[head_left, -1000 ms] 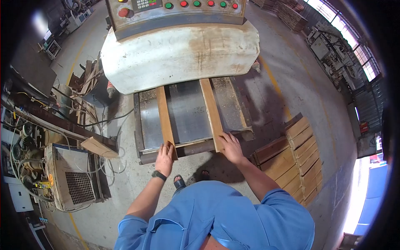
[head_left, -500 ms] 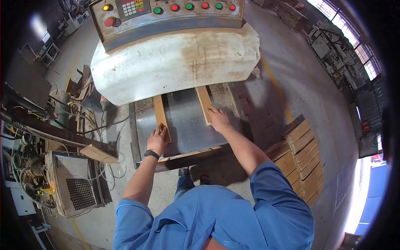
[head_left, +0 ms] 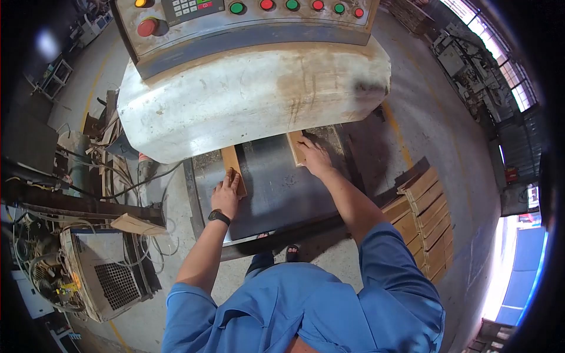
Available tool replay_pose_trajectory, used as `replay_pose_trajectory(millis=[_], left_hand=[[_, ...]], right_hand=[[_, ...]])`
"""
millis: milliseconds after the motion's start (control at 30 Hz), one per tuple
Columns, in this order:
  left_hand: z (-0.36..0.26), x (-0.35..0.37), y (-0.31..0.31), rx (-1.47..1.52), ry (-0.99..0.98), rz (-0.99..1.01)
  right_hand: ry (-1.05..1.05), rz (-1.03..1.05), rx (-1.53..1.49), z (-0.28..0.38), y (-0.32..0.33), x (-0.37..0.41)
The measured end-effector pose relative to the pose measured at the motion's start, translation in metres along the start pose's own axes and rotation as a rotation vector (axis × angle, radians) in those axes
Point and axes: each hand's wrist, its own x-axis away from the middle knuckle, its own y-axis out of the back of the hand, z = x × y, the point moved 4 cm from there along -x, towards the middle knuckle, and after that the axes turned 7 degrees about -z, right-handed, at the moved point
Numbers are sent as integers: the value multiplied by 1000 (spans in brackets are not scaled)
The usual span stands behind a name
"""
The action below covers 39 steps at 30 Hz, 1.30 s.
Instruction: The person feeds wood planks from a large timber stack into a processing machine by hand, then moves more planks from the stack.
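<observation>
Two narrow wooden strips lie lengthwise on the machine's metal bed (head_left: 268, 197), their far ends hidden beneath a white hood (head_left: 235, 103). My left hand (head_left: 226, 193), with a dark watch at the wrist, grips the near end of the left strip (head_left: 230, 156); its fingers lie together over the wood. On the right strip (head_left: 293, 141), my right hand (head_left: 318, 159) holds the near end, fingers over the top. Both strips rest flat and apart from each other, with bare metal between them.
Above the hood is a control panel (head_left: 253, 29) with coloured buttons and a keypad. Stacked wooden pieces (head_left: 426, 217) stand at the right. To the left are a machine unit with a grille (head_left: 118, 285), loose hoses and a board (head_left: 138, 224) on a beam.
Both strips have slid farther under the hood, with less of each showing. My hands have moved forward with them. The view has shifted, and the hood and panel look closer.
</observation>
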Motion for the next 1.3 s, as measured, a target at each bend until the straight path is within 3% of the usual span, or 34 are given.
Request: replay_pose_trajectory(millis=[200,333,433,533,633,767,867,1000,1200,1300], left_hand=[[6,-23,2,-1,-36,-46],[9,-34,-4,-44,-87,-149],[12,-41,-8,-111,-94,-174],[11,-51,-5,-173,-105,-135],[11,-58,-4,-204,-138,-153],[5,-70,-1,-185,-195,-255],[-16,-69,-1,-113,-312,-279],[-74,-51,-11,206,-513,-260],[-189,31,9,648,-772,3],[-225,78,6,759,-852,254]], right_hand=[[-151,-128,149,20,12,-13],[-421,-75,5,13,-18,-18],[-546,-169,-134,16,-34,-21],[-523,-271,-419,9,-60,-21],[-333,-340,-744,10,-75,-3],[-311,-184,-828,18,-54,60],[-355,-265,-880,17,-51,127],[-629,-315,-878,29,-54,239],[-925,-425,-744,56,-77,389],[-967,-510,-680,78,-65,432]])
